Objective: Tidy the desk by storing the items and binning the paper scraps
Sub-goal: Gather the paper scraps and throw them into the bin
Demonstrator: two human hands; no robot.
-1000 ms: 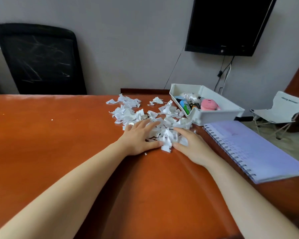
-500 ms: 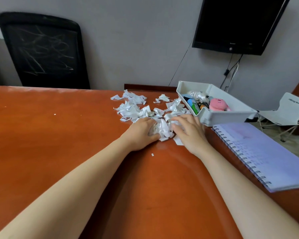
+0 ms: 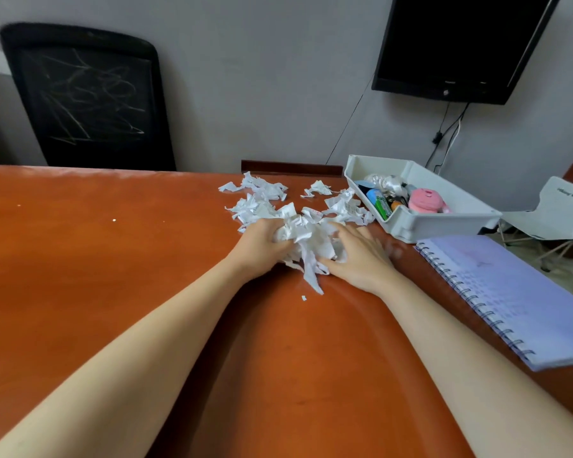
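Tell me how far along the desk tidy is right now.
Done: small items sit in the white tray. In hand: the left hand grips a bunch of paper scraps while the right hand presses it from the other side. Left: loose scraps lie behind, one fleck nearer, the notebook is out; no bin in view.

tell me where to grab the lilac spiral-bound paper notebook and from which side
Probably the free long edge of the lilac spiral-bound paper notebook, from the right. It lies flat with its wire spine on the left, and that edge seems to overhang the orange wooden desk, so fingers could slip underneath.
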